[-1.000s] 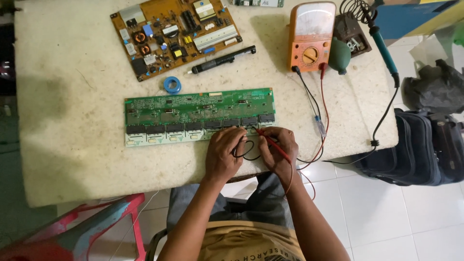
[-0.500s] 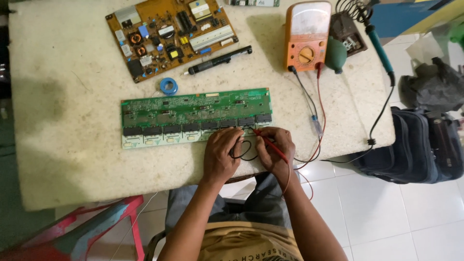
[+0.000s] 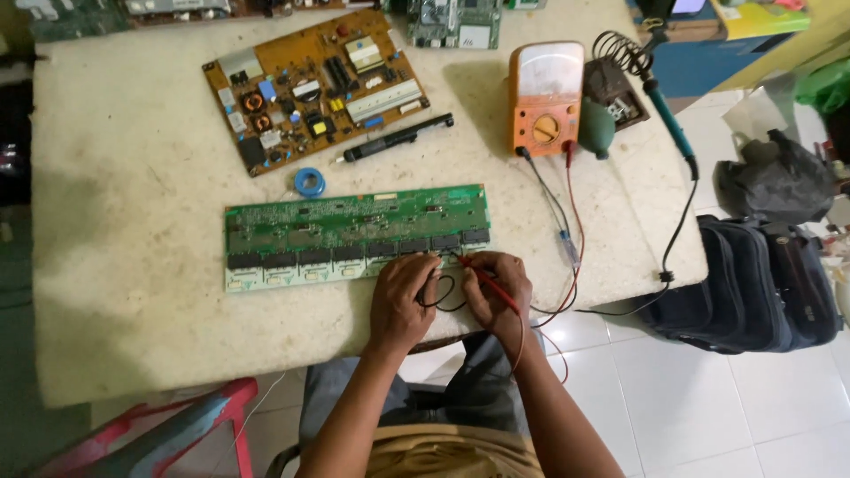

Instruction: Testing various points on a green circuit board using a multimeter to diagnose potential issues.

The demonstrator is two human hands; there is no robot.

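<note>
A long green circuit board point(image 3: 345, 232) lies across the middle of the pale table point(image 3: 133, 310). My left hand point(image 3: 400, 301) rests at the board's near right edge, its fingers closed on a black probe whose lead loops beside it. My right hand point(image 3: 498, 294) is closed on a red probe point(image 3: 485, 285), with the tip touching the board's lower right part. Red and black leads point(image 3: 567, 257) run from both hands up to an orange multimeter point(image 3: 544, 97) at the back right.
A brown circuit board point(image 3: 314, 84) lies at the back. In front of it are a black pen-shaped tool point(image 3: 398, 139) and a blue solder spool point(image 3: 309, 182). A soldering iron point(image 3: 668, 119) in its coil stand sits at the right edge. Dark bags point(image 3: 753, 283) stand on the tiled floor.
Both hands stay at the board's near right edge. The view has shifted slightly; the probes and the board have hardly moved.
</note>
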